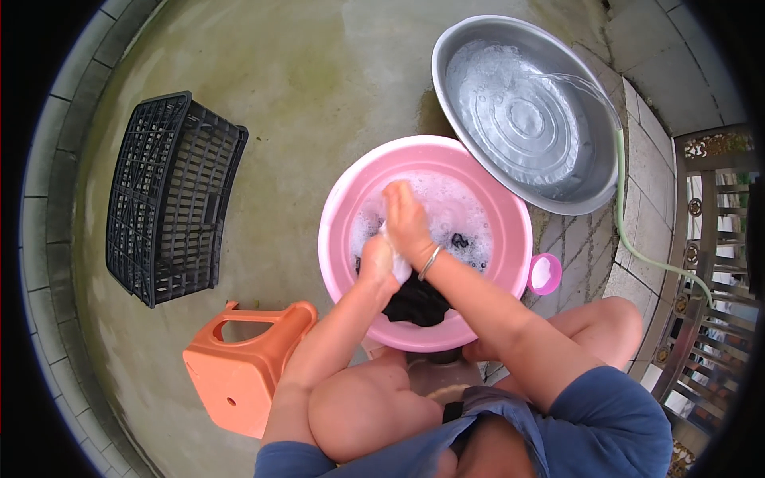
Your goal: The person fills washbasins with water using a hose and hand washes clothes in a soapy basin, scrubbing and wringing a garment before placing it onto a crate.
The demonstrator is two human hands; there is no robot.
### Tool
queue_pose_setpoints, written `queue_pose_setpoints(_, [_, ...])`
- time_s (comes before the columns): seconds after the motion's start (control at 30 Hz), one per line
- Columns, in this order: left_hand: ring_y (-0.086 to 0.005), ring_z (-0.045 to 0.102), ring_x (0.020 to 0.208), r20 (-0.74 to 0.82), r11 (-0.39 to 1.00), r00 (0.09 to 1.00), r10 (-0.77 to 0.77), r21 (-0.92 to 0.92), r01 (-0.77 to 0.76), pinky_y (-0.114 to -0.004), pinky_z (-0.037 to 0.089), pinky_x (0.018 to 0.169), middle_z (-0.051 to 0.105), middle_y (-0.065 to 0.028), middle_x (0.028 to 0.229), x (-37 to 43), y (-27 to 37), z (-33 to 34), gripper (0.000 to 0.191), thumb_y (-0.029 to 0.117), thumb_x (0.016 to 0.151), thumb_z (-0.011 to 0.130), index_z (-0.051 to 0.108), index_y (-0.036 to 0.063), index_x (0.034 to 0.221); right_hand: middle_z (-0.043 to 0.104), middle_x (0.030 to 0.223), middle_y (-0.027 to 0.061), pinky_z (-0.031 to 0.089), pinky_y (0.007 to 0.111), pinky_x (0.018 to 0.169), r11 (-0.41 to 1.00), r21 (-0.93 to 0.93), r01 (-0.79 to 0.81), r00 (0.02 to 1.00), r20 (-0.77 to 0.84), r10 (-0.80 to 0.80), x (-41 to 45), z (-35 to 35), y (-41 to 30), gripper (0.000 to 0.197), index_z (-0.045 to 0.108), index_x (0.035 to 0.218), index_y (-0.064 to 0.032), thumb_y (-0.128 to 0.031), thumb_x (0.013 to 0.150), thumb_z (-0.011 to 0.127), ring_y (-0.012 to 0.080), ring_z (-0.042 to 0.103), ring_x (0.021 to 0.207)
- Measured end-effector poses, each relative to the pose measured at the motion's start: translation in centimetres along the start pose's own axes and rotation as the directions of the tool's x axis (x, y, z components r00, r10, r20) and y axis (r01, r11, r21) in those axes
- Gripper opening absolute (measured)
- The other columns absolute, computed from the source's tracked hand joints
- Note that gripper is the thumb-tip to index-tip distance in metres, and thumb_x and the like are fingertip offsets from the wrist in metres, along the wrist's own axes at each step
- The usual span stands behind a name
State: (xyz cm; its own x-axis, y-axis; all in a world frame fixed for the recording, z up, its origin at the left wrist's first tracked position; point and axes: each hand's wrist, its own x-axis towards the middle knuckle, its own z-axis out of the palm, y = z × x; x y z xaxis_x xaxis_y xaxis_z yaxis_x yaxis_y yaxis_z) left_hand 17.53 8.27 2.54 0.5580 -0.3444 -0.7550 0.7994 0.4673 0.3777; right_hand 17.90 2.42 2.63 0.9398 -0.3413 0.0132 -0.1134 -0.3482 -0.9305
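Over a pink plastic basin [334,239] of sudsy water, my two hands work close together. My left hand [378,260] is closed around a white, soapy cloth [401,269]. My right hand [407,218], with a silver bangle at its wrist, is pressed onto the same cloth, its fingers close together; its palm side is hidden. Dark wet fabric [418,302] lies at the basin's near side, below my wrists. A small dark bit of fabric [459,240] pokes through the foam [442,197] to the right.
A grey metal tub [526,119] touches the basin's far right; water runs into it from a green hose [621,197]. A pink cup [544,274] with white contents stands right of the basin. Left are an orange plastic stool [230,382] on its side and a black crate [179,197].
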Motion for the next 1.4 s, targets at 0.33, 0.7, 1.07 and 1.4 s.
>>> queue_pose_setpoints(0.33, [-0.0208, 0.055, 0.058, 0.008, 0.996, 0.997, -0.077, 0.049, 0.076, -0.030, 0.045, 0.047, 0.056, -0.0058, 0.072, 0.3, 1.1, -0.9, 0.031, 0.030, 0.087, 0.034, 0.051, 0.0047, 0.089, 0.056, 0.077, 0.0217, 0.043, 0.043, 0.062, 0.984, -0.125, -0.128, 0.991, 0.007, 0.130, 1.9, -1.1, 5.1, 0.025, 0.050, 0.083, -0.0026, -0.023, 0.084, 0.037, 0.0386, 0.053, 0.072])
queue_pose_setpoints(0.7, [-0.0242, 0.053, 0.092, 0.029, 0.998, 0.998, -0.059, -0.003, 0.059, -0.037, 0.042, 0.080, 0.053, -0.0131, 0.103, 2.3, 0.9, -4.6, 0.039, 0.030, 0.085, 0.041, 0.045, -0.0019, 0.108, 0.053, 0.067, 0.0053, 0.044, 0.026, 0.050, 0.161, 0.637, -0.754, 0.584, 0.537, 0.609, -1.0, -6.7, 15.2, 0.013, 0.054, 0.083, -0.0030, -0.014, 0.077, 0.054, 0.0131, 0.051, 0.057])
queue_pose_setpoints(1.07, [-0.0215, 0.056, 0.083, 0.002, 0.968, 0.995, 0.099, 0.233, -0.097, -0.036, 0.047, 0.070, 0.055, -0.0123, 0.093, 3.8, -0.1, -4.5, 0.040, 0.035, 0.084, 0.044, 0.049, -0.0014, 0.100, 0.051, 0.073, 0.0055, 0.041, 0.030, 0.058, 0.885, 0.283, -0.369, 0.914, 0.285, 0.290, -0.5, -2.2, 9.0, 0.030, 0.044, 0.083, -0.0003, -0.022, 0.072, 0.061, 0.0152, 0.047, 0.064])
queue_pose_setpoints(1.4, [-0.0150, 0.054, 0.066, -0.005, 0.997, 0.999, -0.054, 0.061, 0.054, -0.030, 0.044, 0.060, 0.054, -0.0038, 0.077, 0.7, -0.7, -0.3, 0.025, 0.028, 0.085, 0.039, 0.053, 0.0078, 0.085, 0.050, 0.055, 0.0176, 0.040, 0.037, 0.046, 0.967, -0.156, -0.199, 0.979, -0.066, 0.191, -0.9, -0.3, 2.3, 0.028, 0.053, 0.063, -0.0049, -0.029, 0.078, 0.051, 0.0338, 0.052, 0.053])
